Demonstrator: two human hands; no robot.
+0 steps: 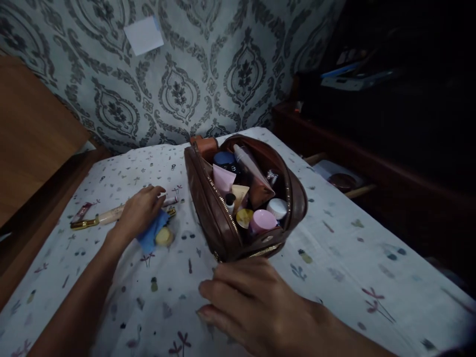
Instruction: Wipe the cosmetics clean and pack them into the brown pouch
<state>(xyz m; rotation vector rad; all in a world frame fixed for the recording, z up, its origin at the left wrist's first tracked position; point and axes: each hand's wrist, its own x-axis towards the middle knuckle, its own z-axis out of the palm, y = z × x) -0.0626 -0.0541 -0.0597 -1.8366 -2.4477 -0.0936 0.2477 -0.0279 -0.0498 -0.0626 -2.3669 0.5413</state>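
A brown leather cosmetic bag (208, 208) stands unzipped on the patterned white cloth (334, 258), packed with tubes, jars and small bottles. My left hand (141, 210) rests palm down to its left, fingers curled loosely over a blue cloth (150, 237) and beside a pale tube with a gold cap (98, 218). A small round yellow item (164, 236) lies at the cloth's edge. My right hand (256, 302) hovers low just in front of the bag's near end, fingers stretched out and together, holding nothing.
A small pink-capped stick (170, 201) and a dark slim item (81, 212) lie near the left hand. Patterned wallpaper with a white note (143, 34) rises behind. A wooden headboard (33, 134) stands at left; dark wooden furniture (372, 148) at right.
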